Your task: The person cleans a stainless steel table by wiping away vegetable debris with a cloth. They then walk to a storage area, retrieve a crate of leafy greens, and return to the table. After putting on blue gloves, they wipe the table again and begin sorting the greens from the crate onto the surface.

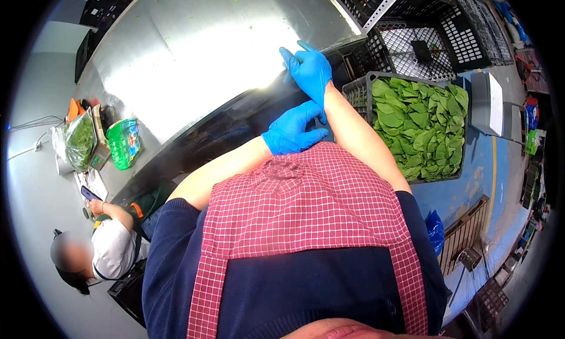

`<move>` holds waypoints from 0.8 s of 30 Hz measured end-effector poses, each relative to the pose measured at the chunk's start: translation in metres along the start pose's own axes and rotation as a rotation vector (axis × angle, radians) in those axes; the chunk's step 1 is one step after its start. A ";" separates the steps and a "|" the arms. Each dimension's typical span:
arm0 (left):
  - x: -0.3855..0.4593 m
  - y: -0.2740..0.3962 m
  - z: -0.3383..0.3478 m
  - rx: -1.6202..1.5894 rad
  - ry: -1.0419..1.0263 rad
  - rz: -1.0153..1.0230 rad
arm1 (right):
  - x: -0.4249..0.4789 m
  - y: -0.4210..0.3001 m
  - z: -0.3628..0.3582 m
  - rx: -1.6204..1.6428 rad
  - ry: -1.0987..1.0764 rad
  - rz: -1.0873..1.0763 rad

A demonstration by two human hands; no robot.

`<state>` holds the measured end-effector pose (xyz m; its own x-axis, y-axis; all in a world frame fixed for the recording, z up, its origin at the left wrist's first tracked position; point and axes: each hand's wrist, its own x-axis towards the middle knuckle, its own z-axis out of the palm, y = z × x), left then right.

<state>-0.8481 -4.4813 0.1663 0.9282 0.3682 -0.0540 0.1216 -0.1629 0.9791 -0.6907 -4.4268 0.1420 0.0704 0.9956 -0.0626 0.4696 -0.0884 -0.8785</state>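
Note:
Both of my hands wear blue disposable gloves. My right hand (310, 72) is over the near edge of the steel worktable (185, 43), two fingers extended and apart, the others bent; nothing clear is held in it. Nearer my body, in front of the red checked apron (304, 206), is my left hand (293, 129). Its fingertips meet the cuff of the right glove at the wrist; whether they pinch it is hidden. A black plastic crate of green leaves (419, 127) stands to the right of my right forearm.
Empty black crates (417, 47) stand beyond the leaf crate. On the table's left are a bag of greens (80, 140), a scale (99, 156) and a green packet (123, 143). A person (117, 250) at the left holds a phone (90, 193). A wooden pallet (463, 233) lies on the right.

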 end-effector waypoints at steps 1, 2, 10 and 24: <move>-0.001 0.004 -0.002 0.050 -0.017 0.028 | 0.000 -0.002 -0.001 0.169 -0.059 0.036; -0.002 0.007 -0.003 0.100 -0.033 0.055 | -0.003 -0.002 0.012 0.598 -0.033 -0.004; 0.000 0.033 -0.012 -0.980 0.399 -0.447 | -0.055 -0.088 -0.030 1.948 -0.282 -0.287; -0.031 0.058 -0.009 -1.389 0.070 -0.320 | -0.114 -0.120 -0.020 1.697 -0.955 -0.433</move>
<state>-0.8733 -4.4944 0.2265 0.9031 0.2677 -0.3359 -0.1565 0.9334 0.3230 -0.7375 -4.5299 0.2639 -0.4743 0.6815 0.5573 -0.8795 -0.3376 -0.3355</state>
